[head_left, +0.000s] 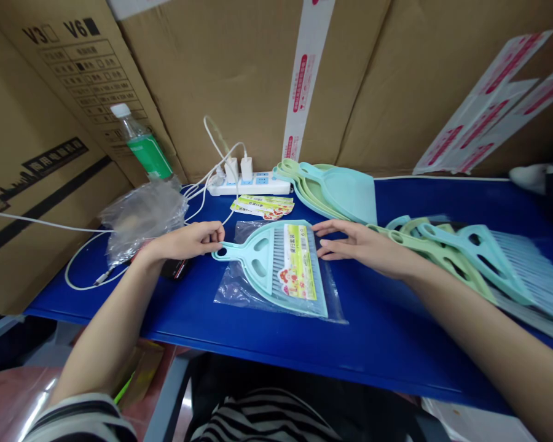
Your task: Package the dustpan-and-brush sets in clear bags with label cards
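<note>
The dustpan is lying near the middle of the tabletop, toward its near edge, its handle pointing left; a brush is resting on it, a card is lying over the bristles, and a clear bag is showing around them. The left hand is curling its fingers closed, thumb and forefinger pinching the handle end. The right hand is holding its fingers partly open at the card's right edge; whether they are gripping anything, I cannot tell. Along the back edge, a power strip is carrying plugged-in chargers, spare cards are lying just before it, and stacked dustpans are sitting to its right. Loose brushes are crowding the tabletop's right side, the right forearm crossing close before them. Toward the left edge, plastic bags, a bottle and a cable are cluttering the space, and a dark object is lying partly hidden beside the left wrist. Cardboard is walling off the back.
</note>
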Available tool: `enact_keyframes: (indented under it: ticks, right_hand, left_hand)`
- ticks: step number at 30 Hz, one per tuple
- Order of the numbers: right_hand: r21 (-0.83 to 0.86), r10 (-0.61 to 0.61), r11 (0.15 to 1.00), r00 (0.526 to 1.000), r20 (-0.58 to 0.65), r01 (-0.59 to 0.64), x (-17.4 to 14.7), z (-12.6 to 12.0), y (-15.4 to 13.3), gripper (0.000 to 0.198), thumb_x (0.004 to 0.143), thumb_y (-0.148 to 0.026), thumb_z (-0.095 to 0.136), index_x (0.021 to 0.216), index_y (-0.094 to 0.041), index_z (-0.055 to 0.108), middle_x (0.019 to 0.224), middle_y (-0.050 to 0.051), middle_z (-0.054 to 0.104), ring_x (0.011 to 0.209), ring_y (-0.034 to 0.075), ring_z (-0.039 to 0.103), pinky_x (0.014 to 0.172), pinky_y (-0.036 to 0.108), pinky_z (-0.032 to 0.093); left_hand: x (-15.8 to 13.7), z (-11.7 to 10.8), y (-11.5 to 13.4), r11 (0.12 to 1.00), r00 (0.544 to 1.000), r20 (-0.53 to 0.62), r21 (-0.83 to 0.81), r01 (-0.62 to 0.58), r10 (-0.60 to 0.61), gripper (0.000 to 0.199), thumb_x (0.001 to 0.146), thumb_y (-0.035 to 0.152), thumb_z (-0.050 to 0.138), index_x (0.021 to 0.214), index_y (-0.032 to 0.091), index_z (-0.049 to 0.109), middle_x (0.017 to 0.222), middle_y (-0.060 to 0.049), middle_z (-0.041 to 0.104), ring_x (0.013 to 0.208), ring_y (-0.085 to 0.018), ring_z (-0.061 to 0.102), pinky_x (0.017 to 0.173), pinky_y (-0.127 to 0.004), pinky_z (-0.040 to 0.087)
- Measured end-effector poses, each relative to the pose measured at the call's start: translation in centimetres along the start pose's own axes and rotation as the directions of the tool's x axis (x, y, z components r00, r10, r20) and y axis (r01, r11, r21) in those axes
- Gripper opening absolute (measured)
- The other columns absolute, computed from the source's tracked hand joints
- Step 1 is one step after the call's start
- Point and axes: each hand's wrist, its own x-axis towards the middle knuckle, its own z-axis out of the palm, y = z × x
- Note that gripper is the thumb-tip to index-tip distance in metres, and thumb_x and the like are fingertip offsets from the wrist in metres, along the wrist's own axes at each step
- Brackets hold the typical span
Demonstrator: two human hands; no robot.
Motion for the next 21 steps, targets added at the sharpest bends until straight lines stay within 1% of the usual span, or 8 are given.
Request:
enact_keyframes:
  ticks: [5, 9, 12, 15, 17, 19, 20, 21]
  right_hand:
    - [-0.006, 0.018, 1.000, 1.000, -0.018, -0.018, 0.0, 0.1, 0.1, 0.033, 0.081, -0.031, 0.064, 0.112, -0.020, 0.058, 0.122, 0.011, 0.056, 0.088, 0.017, 0.070, 0.086, 0.035, 0.061]
    - [-0.039, -0.016, 0.999, 1.000, -0.018, 0.015, 0.0, 0.0, 0.3, 0.033, 0.082, -0.034, 0.063, 0.112, -0.021, 0.059, 0.121, 0.010, 0.057, 0.087, 0.018, 0.071, 0.083, 0.035, 0.061]
    - [-0.083, -0.083, 0.993, 0.996, -0.016, 0.081, 0.1, 0.1, 0.5, 0.035, 0.083, -0.038, 0.061, 0.113, -0.021, 0.059, 0.117, 0.010, 0.057, 0.084, 0.017, 0.070, 0.078, 0.035, 0.062]
    - [-0.206, -0.195, 0.962, 0.978, -0.068, 0.177, 0.2, 0.4, 0.6, 0.037, 0.085, -0.039, 0.054, 0.117, -0.021, 0.056, 0.109, 0.009, 0.058, 0.073, 0.016, 0.068, 0.068, 0.035, 0.062]
    - [-0.390, -0.305, 0.890, 0.944, -0.125, 0.236, 0.3, 0.7, 0.7, 0.036, 0.086, -0.036, 0.050, 0.118, -0.020, 0.056, 0.100, 0.008, 0.059, 0.064, 0.015, 0.064, 0.064, 0.037, 0.060]
    - [-0.599, -0.416, 0.759, 0.897, -0.147, 0.254, 0.4, 1.0, 0.9, 0.037, 0.086, -0.031, 0.048, 0.120, -0.019, 0.058, 0.092, 0.007, 0.060, 0.063, 0.017, 0.061, 0.067, 0.040, 0.059]
    - [-0.685, -0.453, 0.687, 0.880, -0.142, 0.243, 0.4, 1.2, 0.9, 0.039, 0.087, -0.029, 0.047, 0.122, -0.019, 0.059, 0.091, 0.007, 0.061, 0.064, 0.018, 0.061, 0.070, 0.042, 0.058]
    - [-0.752, -0.470, 0.620, 0.873, -0.130, 0.222, 0.4, 1.3, 1.0, 0.041, 0.087, -0.028, 0.046, 0.125, -0.018, 0.059, 0.090, 0.008, 0.061, 0.067, 0.020, 0.062, 0.071, 0.042, 0.057]
  left_hand:
    - [-0.5, -0.6, 0.2, 1.000, 1.000, 0.025, 0.030, 0.006, -0.007, 0.016, 0.085, 0.034, 0.048, 0.081, 0.019, 0.048, 0.064, 0.005, 0.047, 0.057, -0.010, 0.040, 0.055, -0.021, 0.035]
    - [-0.9, -1.0, 0.2, 0.998, 0.999, 0.032, 0.064, 0.024, -0.026, 0.015, 0.086, 0.033, 0.047, 0.081, 0.019, 0.048, 0.067, 0.004, 0.049, 0.059, -0.010, 0.042, 0.057, -0.022, 0.037]
    - [-0.9, -0.9, 0.4, 0.997, 1.000, 0.022, 0.074, -0.002, 0.001, 0.017, 0.089, 0.033, 0.045, 0.086, 0.019, 0.051, 0.075, 0.001, 0.056, 0.066, -0.011, 0.049, 0.063, -0.023, 0.040]
    - [-0.7, -0.4, 0.8, 0.996, 0.996, 0.042, 0.042, -0.082, 0.081, 0.022, 0.091, 0.037, 0.045, 0.100, 0.019, 0.055, 0.094, -0.003, 0.062, 0.082, -0.015, 0.055, 0.073, -0.026, 0.044]
    - [-0.5, 0.1, 0.9, 0.991, 0.989, 0.065, 0.022, -0.135, 0.133, 0.027, 0.088, 0.040, 0.053, 0.106, 0.020, 0.054, 0.105, -0.005, 0.062, 0.091, -0.017, 0.056, 0.079, -0.028, 0.044]
    - [-0.3, 0.5, 0.9, 0.987, 0.985, 0.069, 0.018, -0.159, 0.158, 0.032, 0.084, 0.041, 0.061, 0.107, 0.020, 0.054, 0.107, -0.005, 0.062, 0.093, -0.018, 0.057, 0.080, -0.028, 0.045]
    - [-0.2, 0.6, 0.9, 0.987, 0.985, 0.064, 0.020, -0.161, 0.159, 0.033, 0.083, 0.041, 0.063, 0.106, 0.020, 0.054, 0.106, -0.004, 0.062, 0.093, -0.018, 0.057, 0.079, -0.028, 0.045]
    - [-0.2, 0.7, 0.9, 0.987, 0.986, 0.058, 0.022, -0.160, 0.158, 0.032, 0.082, 0.040, 0.063, 0.105, 0.020, 0.053, 0.105, -0.004, 0.062, 0.092, -0.018, 0.057, 0.078, -0.028, 0.045]
